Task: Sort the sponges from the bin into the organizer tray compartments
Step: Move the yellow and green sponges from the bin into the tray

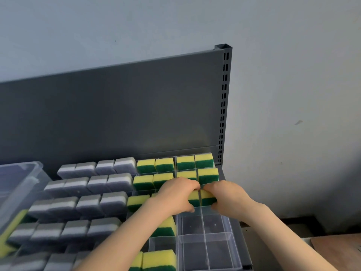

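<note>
The head view looks down at a shelf with a dark back panel [117, 114] and a pale wall [293, 75] behind it. The clear tray [204, 234] lies at the right end of the shelf, and both hands meet over its third row from the back. The left hand [176, 194] pinches the left sponge [193, 199]: its fingers curl over the top edge and its thumb presses on the front, low down. The right hand [228, 198] pinches the right sponge [207, 199] in the same way. The two sponges stand side by side in neighbour compartments, with only the thin clear divider between them. Each one has its yellow layer up and its green layer down, and the layered face looks toward the person. The hands and the compartment walls hide much of these sponges, so I cannot tell which way their long axis goes. The other green sponges [185, 163] in the back rows stand in the same way, yellow above green. To the left, the gray sponges [88, 204] stand in many rows, each with a white band across it. The clear bin [25, 173] sits at the far left edge, and a blurred yellow sponge [13, 231] shows there.
</note>
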`<control>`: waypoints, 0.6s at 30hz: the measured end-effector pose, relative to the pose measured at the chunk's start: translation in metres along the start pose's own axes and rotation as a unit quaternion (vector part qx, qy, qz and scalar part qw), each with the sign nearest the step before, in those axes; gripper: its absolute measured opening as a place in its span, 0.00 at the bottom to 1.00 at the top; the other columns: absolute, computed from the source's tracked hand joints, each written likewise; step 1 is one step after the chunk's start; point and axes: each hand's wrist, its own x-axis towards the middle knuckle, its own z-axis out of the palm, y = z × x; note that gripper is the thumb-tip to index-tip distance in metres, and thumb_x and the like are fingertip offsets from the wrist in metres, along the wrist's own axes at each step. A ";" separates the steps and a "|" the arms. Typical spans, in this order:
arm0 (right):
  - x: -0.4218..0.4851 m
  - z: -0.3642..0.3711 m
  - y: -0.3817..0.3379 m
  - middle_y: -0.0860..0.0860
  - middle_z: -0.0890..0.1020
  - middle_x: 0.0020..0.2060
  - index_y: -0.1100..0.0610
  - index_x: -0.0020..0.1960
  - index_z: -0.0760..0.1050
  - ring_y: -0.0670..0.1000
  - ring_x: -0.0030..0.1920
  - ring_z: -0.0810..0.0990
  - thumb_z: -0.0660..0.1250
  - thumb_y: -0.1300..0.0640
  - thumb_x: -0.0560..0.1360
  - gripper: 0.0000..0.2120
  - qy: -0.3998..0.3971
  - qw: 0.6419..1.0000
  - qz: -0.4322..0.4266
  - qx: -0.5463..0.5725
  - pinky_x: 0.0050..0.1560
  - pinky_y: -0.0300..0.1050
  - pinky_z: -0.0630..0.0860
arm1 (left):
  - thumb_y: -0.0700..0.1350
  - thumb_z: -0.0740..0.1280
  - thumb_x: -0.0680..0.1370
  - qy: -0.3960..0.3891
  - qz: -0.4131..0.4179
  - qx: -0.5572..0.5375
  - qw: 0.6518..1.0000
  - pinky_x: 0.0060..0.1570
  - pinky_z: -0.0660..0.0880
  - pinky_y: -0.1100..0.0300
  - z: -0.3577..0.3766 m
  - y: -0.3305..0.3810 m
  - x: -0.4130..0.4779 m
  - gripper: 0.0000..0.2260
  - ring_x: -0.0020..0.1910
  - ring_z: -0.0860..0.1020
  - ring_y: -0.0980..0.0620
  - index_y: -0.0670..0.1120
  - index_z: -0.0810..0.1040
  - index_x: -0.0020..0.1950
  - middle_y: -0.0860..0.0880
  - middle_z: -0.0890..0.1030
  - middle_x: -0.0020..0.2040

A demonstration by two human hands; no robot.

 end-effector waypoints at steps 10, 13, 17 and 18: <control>-0.010 -0.026 0.007 0.47 0.77 0.62 0.49 0.69 0.67 0.51 0.61 0.75 0.68 0.49 0.72 0.26 0.039 0.998 -0.022 0.035 0.58 0.45 0.74 | 0.53 0.74 0.71 0.085 -0.071 -0.069 0.991 0.59 0.75 0.56 -0.017 0.000 -0.025 0.31 0.62 0.74 0.56 0.57 0.67 0.72 0.57 0.74 0.67; -0.011 -0.034 0.002 0.45 0.75 0.65 0.48 0.70 0.67 0.47 0.63 0.74 0.67 0.48 0.73 0.26 0.087 0.992 -0.050 0.072 0.62 0.42 0.72 | 0.52 0.71 0.74 0.153 -0.120 -0.097 0.976 0.56 0.76 0.60 -0.020 -0.006 -0.044 0.24 0.59 0.75 0.60 0.58 0.70 0.69 0.59 0.76 0.64; -0.008 -0.037 -0.017 0.44 0.77 0.63 0.49 0.68 0.69 0.45 0.61 0.76 0.68 0.48 0.73 0.24 0.131 0.982 -0.076 0.111 0.61 0.42 0.74 | 0.53 0.70 0.75 0.231 -0.214 -0.109 0.943 0.50 0.75 0.65 -0.017 -0.017 -0.079 0.19 0.55 0.76 0.63 0.58 0.74 0.65 0.60 0.78 0.60; -0.007 -0.036 -0.023 0.44 0.77 0.62 0.49 0.68 0.70 0.45 0.61 0.76 0.68 0.48 0.73 0.24 0.132 0.981 -0.080 0.117 0.61 0.42 0.74 | 0.53 0.69 0.75 0.240 -0.236 -0.099 0.936 0.49 0.75 0.66 -0.017 -0.020 -0.090 0.18 0.55 0.77 0.62 0.57 0.74 0.65 0.59 0.79 0.59</control>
